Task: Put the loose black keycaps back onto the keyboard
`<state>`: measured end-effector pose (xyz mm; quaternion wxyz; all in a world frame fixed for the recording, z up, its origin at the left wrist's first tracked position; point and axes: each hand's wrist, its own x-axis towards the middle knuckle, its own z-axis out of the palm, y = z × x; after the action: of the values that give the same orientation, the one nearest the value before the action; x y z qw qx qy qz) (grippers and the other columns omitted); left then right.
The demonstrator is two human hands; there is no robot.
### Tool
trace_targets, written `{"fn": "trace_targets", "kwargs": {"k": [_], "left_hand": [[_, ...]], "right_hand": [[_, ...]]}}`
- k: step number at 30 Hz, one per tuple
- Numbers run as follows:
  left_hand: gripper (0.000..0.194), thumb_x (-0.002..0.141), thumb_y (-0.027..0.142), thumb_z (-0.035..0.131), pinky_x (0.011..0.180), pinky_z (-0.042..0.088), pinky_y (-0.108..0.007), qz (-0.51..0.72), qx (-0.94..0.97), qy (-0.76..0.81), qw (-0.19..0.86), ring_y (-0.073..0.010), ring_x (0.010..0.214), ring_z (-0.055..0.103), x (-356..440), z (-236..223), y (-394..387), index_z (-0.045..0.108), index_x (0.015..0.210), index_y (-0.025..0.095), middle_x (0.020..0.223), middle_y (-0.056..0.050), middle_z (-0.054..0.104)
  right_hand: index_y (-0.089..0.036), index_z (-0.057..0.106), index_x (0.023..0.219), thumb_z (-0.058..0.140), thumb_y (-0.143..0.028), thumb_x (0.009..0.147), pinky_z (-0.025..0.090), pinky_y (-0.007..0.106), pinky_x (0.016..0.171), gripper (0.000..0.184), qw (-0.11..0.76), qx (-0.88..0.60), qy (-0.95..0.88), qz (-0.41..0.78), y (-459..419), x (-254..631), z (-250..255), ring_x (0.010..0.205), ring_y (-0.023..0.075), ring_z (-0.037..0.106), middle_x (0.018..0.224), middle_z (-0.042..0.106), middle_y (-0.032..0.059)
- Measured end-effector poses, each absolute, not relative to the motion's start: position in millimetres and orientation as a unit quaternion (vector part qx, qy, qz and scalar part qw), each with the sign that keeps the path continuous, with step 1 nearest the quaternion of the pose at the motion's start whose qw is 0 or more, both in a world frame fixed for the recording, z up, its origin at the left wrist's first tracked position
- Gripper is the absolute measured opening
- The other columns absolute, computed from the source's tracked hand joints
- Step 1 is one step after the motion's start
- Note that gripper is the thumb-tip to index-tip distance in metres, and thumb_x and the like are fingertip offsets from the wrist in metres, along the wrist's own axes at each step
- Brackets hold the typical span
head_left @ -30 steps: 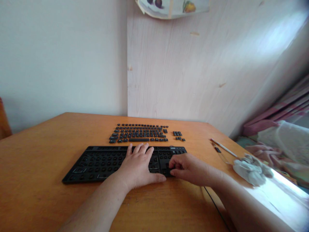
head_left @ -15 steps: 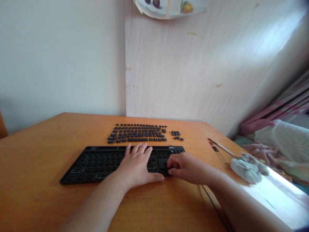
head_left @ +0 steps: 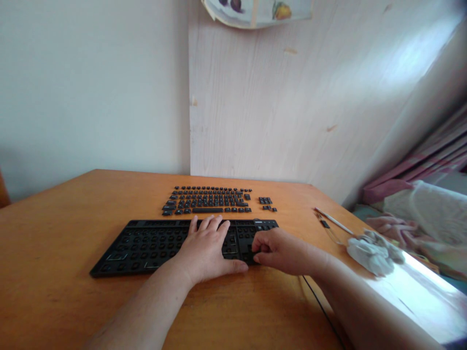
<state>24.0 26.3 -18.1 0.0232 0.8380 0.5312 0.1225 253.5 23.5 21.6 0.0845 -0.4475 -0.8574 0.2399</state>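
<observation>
A black keyboard [head_left: 120, 256] lies on the wooden table, most of its key places bare of caps. Across its right-middle part my left hand [head_left: 208, 248] rests flat, fingers spread and thumb stretched to the right along the front edge. My right hand [head_left: 272, 248] is curled over the keyboard's right end, fingers bent in a pinch; whatever sits between the fingertips is hidden. Behind the keyboard, loose black keycaps [head_left: 207, 199] lie in rows, with a long spacebar [head_left: 207, 210] in the nearest row. A smaller group of keycaps [head_left: 265, 200] lies to their right.
On the table's right side lie a thin white stick [head_left: 333, 220], a small dark tool with wire loops [head_left: 324, 223] and a crumpled pale cloth [head_left: 372, 253]. A black cable [head_left: 321, 304] runs toward me under my right forearm. The wall [head_left: 233, 121] stands behind the table.
Almost nothing differs. My right hand's fingers shift very slightly at the keyboard's right end; my left hand stays in place.
</observation>
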Motion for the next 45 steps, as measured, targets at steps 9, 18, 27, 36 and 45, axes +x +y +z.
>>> {"fn": "trace_targets", "kwargs": {"k": [9, 18, 27, 36, 45], "left_hand": [[0.110, 0.055, 0.092, 0.035, 0.109, -0.001, -0.056, 0.120, 0.839, 0.531, 0.023, -0.0361, 0.137, 0.019, 24, -17, 26, 0.037, 0.139, 0.020, 0.148, -0.015, 0.031], [0.110, 0.057, 0.091, 0.034, 0.109, 0.000, -0.058, 0.119, 0.842, 0.526, 0.021, -0.0368, 0.137, 0.019, 22, -19, 27, 0.035, 0.141, 0.020, 0.149, -0.014, 0.029], [0.110, 0.057, 0.091, 0.034, 0.109, 0.000, -0.058, 0.121, 0.842, 0.526, 0.013, -0.0371, 0.137, 0.020, 23, -20, 27, 0.036, 0.141, 0.020, 0.149, -0.015, 0.030], [0.110, 0.057, 0.090, 0.034, 0.109, 0.001, -0.059, 0.118, 0.843, 0.525, 0.012, -0.0372, 0.137, 0.021, 23, -19, 27, 0.037, 0.140, 0.019, 0.148, -0.016, 0.031], [0.108, 0.057, 0.090, 0.035, 0.110, 0.001, -0.057, 0.117, 0.840, 0.529, 0.017, -0.0358, 0.138, 0.019, 23, -17, 26, 0.036, 0.140, 0.020, 0.149, -0.015, 0.030]], "right_hand": [[-0.017, 0.064, 0.077, 0.055, -0.019, 0.075, 0.033, 0.020, 0.052, 0.009, 0.091, -0.441, -0.866, 0.219, 24, 252, 19, 0.060, 0.0095, 0.051, 0.067, 0.061, -0.0018], [-0.020, 0.069, 0.091, 0.051, -0.020, 0.080, 0.035, 0.021, 0.056, 0.021, 0.096, -0.440, -0.865, 0.223, 17, 263, 32, 0.061, 0.0107, 0.052, 0.071, 0.065, -0.0007], [-0.020, 0.071, 0.081, 0.047, -0.017, 0.081, 0.032, 0.022, 0.058, 0.023, 0.060, -0.396, -0.898, 0.184, 6, 262, 42, 0.062, 0.0110, 0.051, 0.070, 0.065, -0.0001], [-0.019, 0.070, 0.080, 0.046, -0.016, 0.082, 0.031, 0.022, 0.057, 0.024, 0.047, -0.384, -0.906, 0.173, 7, 261, 41, 0.059, 0.0102, 0.049, 0.071, 0.065, 0.0002], [-0.020, 0.069, 0.074, 0.046, -0.016, 0.081, 0.030, 0.023, 0.056, 0.024, 0.050, -0.384, -0.906, 0.171, 7, 260, 41, 0.057, 0.0103, 0.048, 0.067, 0.064, -0.0007]]}}
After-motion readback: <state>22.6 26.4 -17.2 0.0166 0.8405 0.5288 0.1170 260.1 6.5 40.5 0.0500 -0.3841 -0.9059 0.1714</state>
